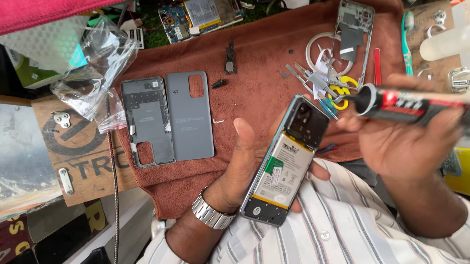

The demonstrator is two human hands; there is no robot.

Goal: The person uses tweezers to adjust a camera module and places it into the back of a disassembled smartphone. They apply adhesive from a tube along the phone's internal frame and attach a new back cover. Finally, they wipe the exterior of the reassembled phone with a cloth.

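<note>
The left hand (237,170) holds an opened phone (285,161) from beneath, back side up, with its rear cover removed. The battery and camera module are exposed. The thumb lies along the phone's left edge, pointing up; the remaining fingers (319,170) wrap under the body and show at its right edge. The left fingers are thus curled around the phone, clamping it edge to edge. The phone is tilted, camera end upper right, and is raised above the table, over the person's striped shirt (330,235). A metal watch (212,212) sits on the left wrist.

The right hand (406,142) is closed around a black and red glue tube (409,103). The tube lies roughly level, its nozzle end pointing left, close to the phone's camera end without visible contact. The right fingers are wrapped around the tube body.

On the table, a rust-coloured cloth (257,53) carries the loose parts:
- a grey back cover (190,116), flat, left of the phone;
- a dark inner panel (147,121), just beside the cover on its left;
- a bare phone frame (353,30) at upper right;
- a cluster of tweezers and small tools (320,82) beside the frame.

A heap of clear plastic bags (90,76) lies off the cloth's left edge.
</note>
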